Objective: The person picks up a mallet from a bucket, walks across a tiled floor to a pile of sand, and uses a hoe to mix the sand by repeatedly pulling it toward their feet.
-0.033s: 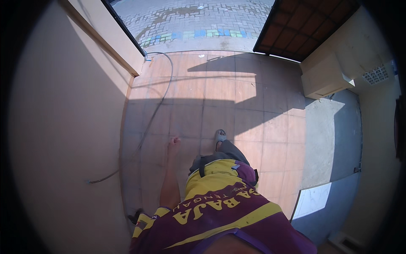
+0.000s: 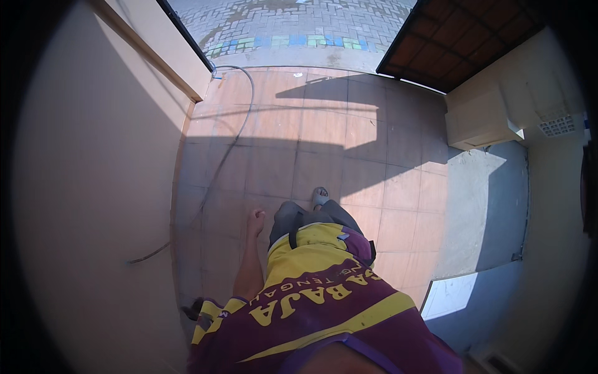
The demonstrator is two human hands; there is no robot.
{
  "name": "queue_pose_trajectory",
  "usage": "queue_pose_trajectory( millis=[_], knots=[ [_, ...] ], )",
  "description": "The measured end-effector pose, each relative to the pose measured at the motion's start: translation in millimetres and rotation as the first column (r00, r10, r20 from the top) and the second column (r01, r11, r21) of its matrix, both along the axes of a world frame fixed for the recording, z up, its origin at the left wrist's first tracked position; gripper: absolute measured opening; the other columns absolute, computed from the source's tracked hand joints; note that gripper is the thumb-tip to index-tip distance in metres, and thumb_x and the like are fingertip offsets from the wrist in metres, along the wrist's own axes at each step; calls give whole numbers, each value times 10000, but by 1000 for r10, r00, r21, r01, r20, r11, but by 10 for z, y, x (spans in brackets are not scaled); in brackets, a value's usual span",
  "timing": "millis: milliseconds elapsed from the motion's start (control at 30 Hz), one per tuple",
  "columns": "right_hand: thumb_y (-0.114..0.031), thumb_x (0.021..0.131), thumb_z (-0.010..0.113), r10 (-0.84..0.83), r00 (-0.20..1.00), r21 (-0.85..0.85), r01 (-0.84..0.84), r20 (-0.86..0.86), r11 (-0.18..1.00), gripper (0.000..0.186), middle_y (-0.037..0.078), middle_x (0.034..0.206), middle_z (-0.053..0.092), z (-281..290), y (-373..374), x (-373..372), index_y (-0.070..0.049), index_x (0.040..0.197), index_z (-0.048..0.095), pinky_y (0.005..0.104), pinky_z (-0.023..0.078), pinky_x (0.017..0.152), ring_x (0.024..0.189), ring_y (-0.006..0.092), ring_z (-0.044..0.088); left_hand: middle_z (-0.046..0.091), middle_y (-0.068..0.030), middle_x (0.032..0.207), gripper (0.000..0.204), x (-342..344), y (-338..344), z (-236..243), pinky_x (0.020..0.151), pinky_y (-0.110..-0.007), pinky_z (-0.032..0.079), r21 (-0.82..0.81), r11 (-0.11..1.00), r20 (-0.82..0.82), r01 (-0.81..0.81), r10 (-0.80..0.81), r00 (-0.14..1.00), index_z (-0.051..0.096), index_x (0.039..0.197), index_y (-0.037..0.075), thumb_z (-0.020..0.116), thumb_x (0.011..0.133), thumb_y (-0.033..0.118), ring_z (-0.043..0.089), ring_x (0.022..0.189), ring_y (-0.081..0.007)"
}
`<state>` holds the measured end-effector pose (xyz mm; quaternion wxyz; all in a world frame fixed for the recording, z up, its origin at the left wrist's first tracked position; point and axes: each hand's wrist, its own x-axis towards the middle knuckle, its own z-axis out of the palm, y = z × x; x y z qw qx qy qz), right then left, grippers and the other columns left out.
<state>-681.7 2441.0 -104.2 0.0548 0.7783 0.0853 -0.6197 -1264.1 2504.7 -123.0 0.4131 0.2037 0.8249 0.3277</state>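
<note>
My left hand (image 2: 256,222) hangs at my left side above the tiled floor (image 2: 274,168). Its fingers are curled in, and nothing shows in them. The nearest thing to it is a thin grey hose (image 2: 218,177) lying on the tiles to its left. My right hand is out of view. Below my maroon and yellow shirt, one foot in a grey sandal (image 2: 320,198) stands on the tiles, and a knee in grey trousers (image 2: 285,215) shows left of it.
A beige wall (image 2: 106,187) runs along the left. Ahead, an open dark gate panel (image 2: 461,43) borders a paved street (image 2: 293,25). To the right are a beige boxy ledge (image 2: 479,121), grey concrete (image 2: 467,218) and a pale slab (image 2: 455,296). Something dark (image 2: 194,310) lies behind my left shoulder.
My left knee has come forward into view beside my sandalled foot. The left hand sits slightly lower in the picture, still curled. The whole view has shifted a little.
</note>
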Motion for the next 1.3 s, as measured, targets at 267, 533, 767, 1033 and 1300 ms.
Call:
queue_pose_trajectory(
  millis=[267,533,767,1033,1300],
  knots=[
    [-300,932,761,18,1000,649,-12,-2,761,312,-23,569,463,581,5862,-1139,-136,825,519,286,394,369,420,111,496,719,-162,863,314,154,191,-368,691,-352,551,-567,824,472,3,321,821,711,1117,-20,654,953,242,703,758,-226],
    [-412,944,733,305,949,741,-148,-80,655,368,-45,552,435,1067,8777,-4790,-158,813,503,279,346,368,408,89,445,672,-105,721,286,-3474,2647,-589,559,-342,514,-415,874,124,-252,329,936,723,1067,-4,646,960,249,636,579,-187],
    [-317,915,761,333,943,243,-320,-13,916,281,-13,589,499,479,8964,-5774,-83,848,621,315,371,399,442,112,481,715,-143,1172,465,-5423,6802,565,804,-312,559,498,837,-21,-225,271,962,598,1353,-9,656,996,283,711,947,-204],
    [-303,937,729,379,925,41,-377,-38,925,265,6,601,517,76,10429,-6247,-94,833,603,330,402,402,449,134,500,691,-83,1099,400,-6434,8560,-186,758,-292,561,330,873,-1,-361,382,924,580,1355,3,636,1020,213,686,865,-155],
    [-288,960,697,390,919,39,-393,59,919,258,25,613,535,-78,13507,-7215,-105,817,584,344,433,405,455,157,518,668,-83,793,153,-6222,8968,-683,579,-359,545,-320,945,373,-68,192,908,699,996,69,671,935,207,677,704,-153]
  ],
)
